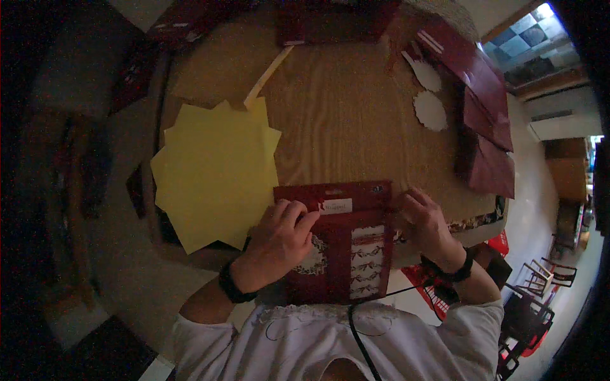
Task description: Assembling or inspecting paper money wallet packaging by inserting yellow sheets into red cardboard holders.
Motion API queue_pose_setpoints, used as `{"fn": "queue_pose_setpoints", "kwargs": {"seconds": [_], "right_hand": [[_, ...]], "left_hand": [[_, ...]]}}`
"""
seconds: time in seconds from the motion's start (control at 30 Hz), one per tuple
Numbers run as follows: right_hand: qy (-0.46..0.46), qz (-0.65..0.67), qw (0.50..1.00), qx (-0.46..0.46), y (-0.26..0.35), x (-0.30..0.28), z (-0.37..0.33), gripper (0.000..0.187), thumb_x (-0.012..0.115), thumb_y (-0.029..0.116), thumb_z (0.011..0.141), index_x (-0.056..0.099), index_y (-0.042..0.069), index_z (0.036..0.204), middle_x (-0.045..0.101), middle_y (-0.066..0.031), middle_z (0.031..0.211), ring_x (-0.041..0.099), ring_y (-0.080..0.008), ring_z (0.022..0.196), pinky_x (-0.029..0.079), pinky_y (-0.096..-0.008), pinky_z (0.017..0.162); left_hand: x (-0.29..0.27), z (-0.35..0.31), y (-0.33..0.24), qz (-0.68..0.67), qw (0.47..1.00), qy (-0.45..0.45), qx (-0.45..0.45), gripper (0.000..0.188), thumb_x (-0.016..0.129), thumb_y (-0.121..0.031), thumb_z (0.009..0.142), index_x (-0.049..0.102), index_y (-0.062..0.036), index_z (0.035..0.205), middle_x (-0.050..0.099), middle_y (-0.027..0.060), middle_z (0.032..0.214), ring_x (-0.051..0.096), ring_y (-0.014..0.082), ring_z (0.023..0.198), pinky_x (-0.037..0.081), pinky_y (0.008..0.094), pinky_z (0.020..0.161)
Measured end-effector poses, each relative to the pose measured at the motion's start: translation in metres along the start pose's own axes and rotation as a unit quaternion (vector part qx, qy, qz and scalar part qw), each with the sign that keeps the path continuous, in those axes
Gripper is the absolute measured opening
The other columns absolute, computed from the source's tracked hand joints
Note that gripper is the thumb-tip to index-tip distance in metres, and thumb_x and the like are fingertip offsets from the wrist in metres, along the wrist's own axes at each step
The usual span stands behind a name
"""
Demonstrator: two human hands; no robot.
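A dark red packet (346, 247) with a white label and patterned strips on its front lies at the near edge of a round wooden table (343, 120). My left hand (276, 244) rests on the packet's left side, fingers curled over its upper left corner by the label. My right hand (429, 222) pinches the packet's right edge near the top corner. Both wrists wear dark bands.
A fanned stack of yellow paper sheets (216, 174) lies left of the packet. Two white scalloped cut-outs (431, 109) and several dark red sheets (486, 120) sit at the far right. A pale paper strip (267, 79) lies further back. Chairs (540, 279) stand on the floor at the right.
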State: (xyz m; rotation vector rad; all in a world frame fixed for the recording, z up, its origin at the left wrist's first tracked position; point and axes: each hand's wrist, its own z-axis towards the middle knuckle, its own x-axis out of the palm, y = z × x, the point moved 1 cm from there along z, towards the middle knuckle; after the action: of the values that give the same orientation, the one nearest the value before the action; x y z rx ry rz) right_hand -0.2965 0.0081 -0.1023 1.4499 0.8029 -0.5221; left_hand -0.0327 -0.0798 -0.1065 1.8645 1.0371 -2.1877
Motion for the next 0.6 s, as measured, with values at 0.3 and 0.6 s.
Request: {"fn": "queue_pose_setpoints", "kwargs": {"seconds": [0.3, 0.6], "right_hand": [[0.047, 0.137, 0.987, 0.067, -0.014, 0.004, 0.006, 0.019, 0.064, 0.007, 0.074, 0.061, 0.003, 0.092, 0.059, -0.0128, 0.092, 0.058, -0.0309, 0.085, 0.049, -0.0365, 0.07], [-0.021, 0.066, 0.998, -0.009, -0.003, 0.008, 0.003, 0.022, 0.065, 0.01, 0.076, 0.061, 0.002, 0.097, 0.059, -0.0129, 0.097, 0.059, -0.0286, 0.089, 0.049, -0.0357, 0.073]], "left_hand": [[0.001, 0.001, -0.003, -0.017, 1.0, 0.003, 0.013, 0.038, 0.064, -0.006, 0.07, 0.058, -0.0065, 0.108, 0.048, 0.0084, 0.09, 0.048, 0.0246, 0.087, 0.044, 0.0359, 0.077], [0.0, -0.001, -0.005, -0.034, 0.999, -0.024, 0.008, 0.037, 0.064, -0.004, 0.069, 0.059, -0.0042, 0.105, 0.049, 0.0087, 0.09, 0.049, 0.0257, 0.088, 0.044, 0.0368, 0.077]]}}
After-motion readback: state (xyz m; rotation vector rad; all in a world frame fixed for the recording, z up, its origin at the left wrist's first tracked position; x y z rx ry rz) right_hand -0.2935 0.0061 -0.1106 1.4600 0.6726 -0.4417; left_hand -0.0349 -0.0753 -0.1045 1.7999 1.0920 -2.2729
